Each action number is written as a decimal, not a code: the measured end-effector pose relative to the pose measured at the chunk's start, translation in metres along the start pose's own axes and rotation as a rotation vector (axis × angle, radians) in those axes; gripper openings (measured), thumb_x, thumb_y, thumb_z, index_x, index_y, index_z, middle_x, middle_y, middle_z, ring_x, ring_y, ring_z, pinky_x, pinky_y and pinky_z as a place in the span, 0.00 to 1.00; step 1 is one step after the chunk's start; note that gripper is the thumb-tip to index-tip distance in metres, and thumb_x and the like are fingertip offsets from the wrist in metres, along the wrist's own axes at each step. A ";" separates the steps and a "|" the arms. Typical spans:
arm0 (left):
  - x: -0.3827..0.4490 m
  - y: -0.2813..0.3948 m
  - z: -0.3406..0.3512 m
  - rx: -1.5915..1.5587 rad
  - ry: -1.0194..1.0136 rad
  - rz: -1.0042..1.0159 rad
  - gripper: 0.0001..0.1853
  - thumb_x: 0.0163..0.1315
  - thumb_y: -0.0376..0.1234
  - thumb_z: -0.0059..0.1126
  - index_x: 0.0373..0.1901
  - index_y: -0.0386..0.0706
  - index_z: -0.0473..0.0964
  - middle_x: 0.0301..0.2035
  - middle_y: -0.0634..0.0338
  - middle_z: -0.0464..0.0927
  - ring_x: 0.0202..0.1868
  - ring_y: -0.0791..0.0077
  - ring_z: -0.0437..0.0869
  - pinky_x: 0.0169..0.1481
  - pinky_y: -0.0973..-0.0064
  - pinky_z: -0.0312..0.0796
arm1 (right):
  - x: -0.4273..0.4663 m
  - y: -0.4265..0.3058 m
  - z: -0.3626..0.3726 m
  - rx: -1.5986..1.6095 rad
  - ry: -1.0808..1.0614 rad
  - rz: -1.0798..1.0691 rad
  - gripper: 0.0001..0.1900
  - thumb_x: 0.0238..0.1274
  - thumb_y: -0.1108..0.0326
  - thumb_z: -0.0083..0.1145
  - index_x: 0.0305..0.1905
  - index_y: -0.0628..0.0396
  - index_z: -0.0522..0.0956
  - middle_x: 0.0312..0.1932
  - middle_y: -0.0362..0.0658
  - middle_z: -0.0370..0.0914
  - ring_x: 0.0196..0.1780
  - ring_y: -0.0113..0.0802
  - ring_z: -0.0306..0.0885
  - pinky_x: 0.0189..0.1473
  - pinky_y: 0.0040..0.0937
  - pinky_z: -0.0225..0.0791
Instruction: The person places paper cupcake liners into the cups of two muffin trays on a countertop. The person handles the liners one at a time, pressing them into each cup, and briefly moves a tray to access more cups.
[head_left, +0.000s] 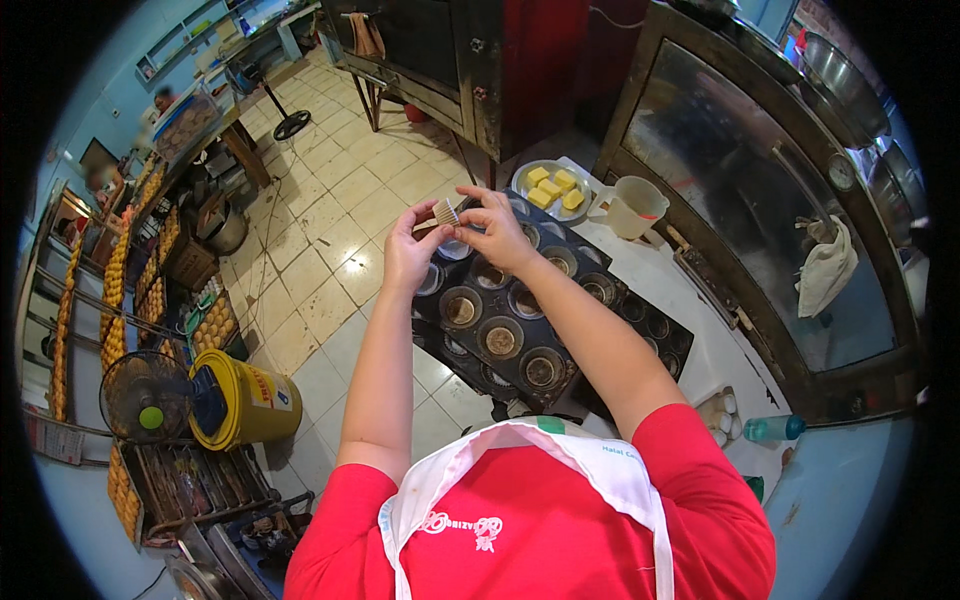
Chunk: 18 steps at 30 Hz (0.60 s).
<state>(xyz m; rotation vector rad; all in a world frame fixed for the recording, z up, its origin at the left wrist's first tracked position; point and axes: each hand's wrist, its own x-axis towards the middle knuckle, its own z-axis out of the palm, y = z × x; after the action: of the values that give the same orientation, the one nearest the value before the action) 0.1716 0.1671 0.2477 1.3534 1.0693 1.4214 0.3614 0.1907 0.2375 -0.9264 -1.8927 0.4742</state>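
Both my hands hold pleated paper baking cups (445, 213) above the far left corner of a dark metal muffin tin (472, 337). My left hand (411, 244) grips their left side, and the fingers of my right hand (495, 229) pinch the right side. Just below my fingers, a white paper liner (454, 250) sits in one of the wells. Other wells nearer to me show brown, stained bottoms. More dark muffin tins (660, 322) lie under and beside this one. My right forearm passes over the tin and hides part of it.
A plate (517, 180) of yellow blocks and a plastic measuring jug (636, 206) stand beyond the tins. A glass-doored oven (750, 187) is at the right. On the left are a yellow bucket (247, 401), a fan (146, 397) and racks of baked goods. People are at the far left.
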 end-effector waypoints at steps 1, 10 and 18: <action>0.004 0.000 0.003 0.001 -0.014 -0.007 0.28 0.60 0.24 0.73 0.64 0.35 0.76 0.54 0.50 0.84 0.50 0.62 0.90 0.53 0.70 0.82 | 0.001 0.004 -0.006 -0.038 0.023 -0.033 0.11 0.53 0.58 0.75 0.37 0.51 0.87 0.69 0.47 0.74 0.72 0.54 0.63 0.72 0.52 0.61; 0.015 0.003 0.027 0.279 -0.047 -0.018 0.30 0.61 0.27 0.73 0.66 0.37 0.75 0.57 0.52 0.83 0.52 0.64 0.89 0.55 0.70 0.81 | -0.013 0.027 -0.036 -0.284 0.003 0.064 0.16 0.53 0.54 0.77 0.43 0.49 0.90 0.74 0.49 0.70 0.75 0.53 0.60 0.75 0.53 0.57; 0.002 0.001 0.051 0.207 -0.097 -0.012 0.28 0.59 0.24 0.73 0.62 0.35 0.77 0.52 0.52 0.85 0.52 0.64 0.89 0.55 0.67 0.82 | -0.043 0.020 -0.073 -0.350 0.011 0.063 0.16 0.51 0.55 0.77 0.41 0.50 0.89 0.74 0.48 0.70 0.75 0.54 0.61 0.76 0.53 0.56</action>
<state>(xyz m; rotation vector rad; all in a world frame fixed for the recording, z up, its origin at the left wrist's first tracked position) 0.2224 0.1691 0.2514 1.5440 1.1830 1.2495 0.4451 0.1663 0.2341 -1.2150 -1.9768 0.1743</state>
